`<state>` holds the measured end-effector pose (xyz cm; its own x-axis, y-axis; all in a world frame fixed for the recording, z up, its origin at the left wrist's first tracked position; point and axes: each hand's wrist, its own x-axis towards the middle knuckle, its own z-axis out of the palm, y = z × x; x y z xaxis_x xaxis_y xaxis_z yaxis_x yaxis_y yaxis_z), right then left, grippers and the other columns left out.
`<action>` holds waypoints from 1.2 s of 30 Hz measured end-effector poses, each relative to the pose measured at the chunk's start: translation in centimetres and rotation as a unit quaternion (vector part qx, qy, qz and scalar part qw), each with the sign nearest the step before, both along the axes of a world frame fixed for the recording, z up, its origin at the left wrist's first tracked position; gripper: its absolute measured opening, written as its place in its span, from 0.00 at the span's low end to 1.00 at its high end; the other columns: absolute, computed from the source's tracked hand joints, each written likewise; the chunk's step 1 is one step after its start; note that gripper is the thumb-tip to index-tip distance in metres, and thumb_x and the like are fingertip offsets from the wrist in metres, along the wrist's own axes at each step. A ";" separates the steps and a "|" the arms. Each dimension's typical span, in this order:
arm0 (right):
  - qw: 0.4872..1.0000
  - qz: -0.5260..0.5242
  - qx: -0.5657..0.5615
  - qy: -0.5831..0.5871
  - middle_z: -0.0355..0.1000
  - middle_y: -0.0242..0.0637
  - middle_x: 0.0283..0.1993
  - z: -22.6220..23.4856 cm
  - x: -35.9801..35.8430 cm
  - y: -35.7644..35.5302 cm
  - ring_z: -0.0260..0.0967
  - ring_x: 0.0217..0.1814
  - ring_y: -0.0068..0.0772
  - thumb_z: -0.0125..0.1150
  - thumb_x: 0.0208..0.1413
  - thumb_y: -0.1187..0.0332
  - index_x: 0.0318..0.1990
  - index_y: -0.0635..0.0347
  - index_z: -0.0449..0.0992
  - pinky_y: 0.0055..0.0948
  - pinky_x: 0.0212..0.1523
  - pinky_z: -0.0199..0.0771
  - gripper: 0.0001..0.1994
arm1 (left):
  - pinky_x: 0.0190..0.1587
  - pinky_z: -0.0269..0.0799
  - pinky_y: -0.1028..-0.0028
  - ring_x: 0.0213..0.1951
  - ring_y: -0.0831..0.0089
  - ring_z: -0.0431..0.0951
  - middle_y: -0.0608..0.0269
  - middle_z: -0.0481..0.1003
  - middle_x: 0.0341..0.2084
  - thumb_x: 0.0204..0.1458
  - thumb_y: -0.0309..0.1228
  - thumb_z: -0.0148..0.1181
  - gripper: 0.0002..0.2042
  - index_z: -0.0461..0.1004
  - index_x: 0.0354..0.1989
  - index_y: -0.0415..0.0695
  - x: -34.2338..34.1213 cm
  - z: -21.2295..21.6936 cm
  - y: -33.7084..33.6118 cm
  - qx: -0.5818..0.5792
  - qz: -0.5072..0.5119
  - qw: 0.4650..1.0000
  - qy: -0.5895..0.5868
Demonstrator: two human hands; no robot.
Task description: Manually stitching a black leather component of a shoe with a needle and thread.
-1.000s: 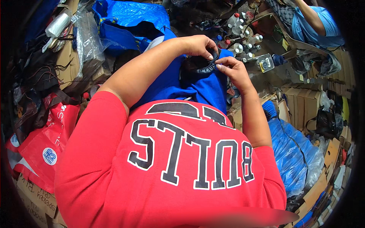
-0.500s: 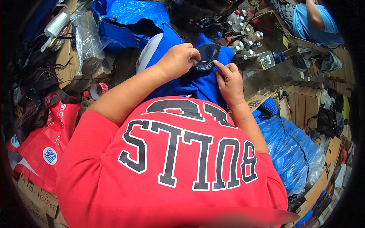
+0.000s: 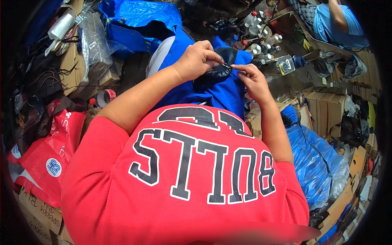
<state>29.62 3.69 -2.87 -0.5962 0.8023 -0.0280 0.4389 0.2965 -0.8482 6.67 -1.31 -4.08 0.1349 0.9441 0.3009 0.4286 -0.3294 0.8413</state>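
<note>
My left hand grips a small dark, rounded piece of leather-like material on top of blue cloth spread over my lap. My right hand sits just to the right of the piece, thumb and forefinger pinched on something thin and pale, perhaps a needle or thread; it is too small to tell. My red shirt with large black letters fills the lower part of the view.
Blue plastic bags lie at the top and at the right. A red bag and a tape roll are at the left. Several small bottles stand ahead. Cardboard boxes are at right. Another person in a blue top is at upper right.
Both hands have shifted a little on the dark piece. My right hand has drawn back to the right, away from the piece, with its fingers pinched.
</note>
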 end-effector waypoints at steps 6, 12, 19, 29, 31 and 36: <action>0.995 0.059 -0.068 -0.051 0.64 0.31 0.32 0.9 0.0 2.1 0.60 0.38 0.24 0.54 0.51 0.75 0.41 0.49 0.78 0.20 0.41 0.61 0.12 | 0.35 0.68 0.69 0.32 0.65 0.70 0.63 0.68 0.23 0.38 0.28 0.65 0.08 0.81 0.29 0.56 -0.5 -1.0 1.0 -0.002 0.045 0.995 0.094; 0.991 0.081 -0.061 -0.084 0.64 0.28 0.34 1.5 -0.3 2.7 0.60 0.40 0.22 0.54 0.52 0.76 0.42 0.53 0.77 0.20 0.43 0.59 0.11 | 0.37 0.67 0.68 0.33 0.64 0.69 0.64 0.69 0.24 0.38 0.28 0.64 0.08 0.81 0.28 0.56 -0.1 -1.1 1.1 0.001 0.016 0.993 0.113; 0.994 0.074 -0.055 -0.064 0.65 0.32 0.33 1.2 -0.3 2.7 0.61 0.38 0.26 0.54 0.50 0.75 0.40 0.51 0.78 0.23 0.42 0.62 0.11 | 0.29 0.64 0.70 0.28 0.67 0.67 0.63 0.66 0.21 0.38 0.23 0.65 0.09 0.81 0.29 0.51 -0.2 -1.3 1.3 0.030 0.009 0.996 0.088; 0.993 0.074 -0.060 -0.064 0.65 0.31 0.33 1.1 -0.2 2.8 0.62 0.38 0.25 0.55 0.51 0.74 0.40 0.52 0.78 0.22 0.41 0.62 0.10 | 0.31 0.65 0.70 0.29 0.66 0.67 0.63 0.66 0.21 0.38 0.23 0.64 0.09 0.81 0.29 0.51 -0.3 -1.5 1.3 0.040 0.010 0.994 0.102; 0.993 0.072 -0.061 -0.066 0.65 0.31 0.33 1.1 -0.2 2.7 0.62 0.37 0.25 0.55 0.51 0.74 0.40 0.52 0.78 0.22 0.41 0.62 0.10 | 0.31 0.65 0.70 0.29 0.66 0.67 0.63 0.66 0.21 0.38 0.23 0.64 0.09 0.81 0.29 0.51 -0.3 -1.5 1.4 0.033 0.007 0.995 0.099; 0.993 0.067 -0.075 -0.057 0.65 0.30 0.33 1.2 -0.2 2.6 0.62 0.38 0.24 0.54 0.51 0.75 0.40 0.51 0.78 0.22 0.41 0.62 0.11 | 0.32 0.65 0.69 0.30 0.66 0.67 0.63 0.66 0.22 0.38 0.23 0.64 0.09 0.81 0.29 0.52 -0.3 -1.5 1.4 0.040 0.005 0.994 0.105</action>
